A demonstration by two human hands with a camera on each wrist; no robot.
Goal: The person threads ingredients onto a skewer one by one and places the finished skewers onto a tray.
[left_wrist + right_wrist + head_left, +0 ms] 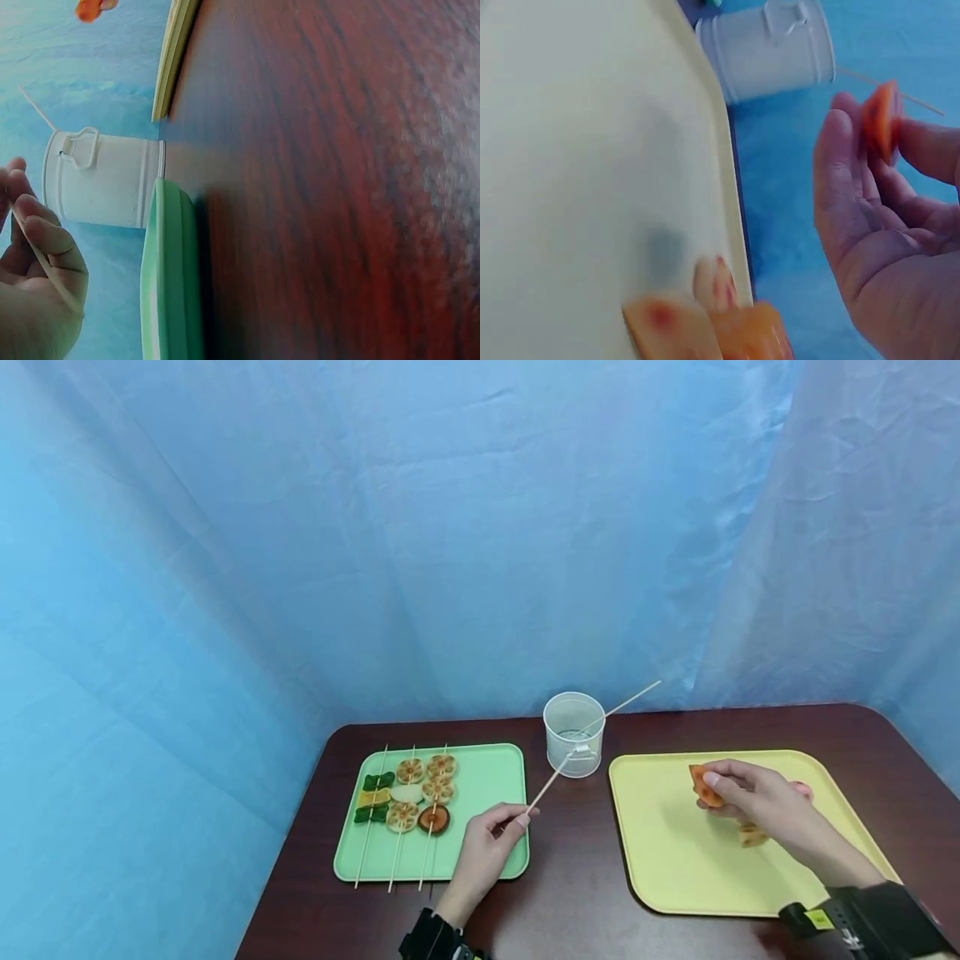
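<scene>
My left hand [487, 852] pinches a thin wooden skewer [549, 783] between thumb and fingers. The skewer slants up to the right and its far end overlaps the clear handled cup [564, 739]. Over the yellow tray [660, 868], my right hand [765, 797] pinches a small orange food piece [883, 124] between thumb and fingertips. Several other food pieces [675, 326] lie on that tray under the right hand, partly hidden by it in the head view.
Left of the cup, a green tray [487, 768] bears three loaded skewers with lotus root slices [402, 816], a mushroom slice [433, 819] and green and yellow pieces. Another skewer [633, 697] leans out of the cup. A blue curtain [480, 543] hangs behind the dark wooden table [570, 877].
</scene>
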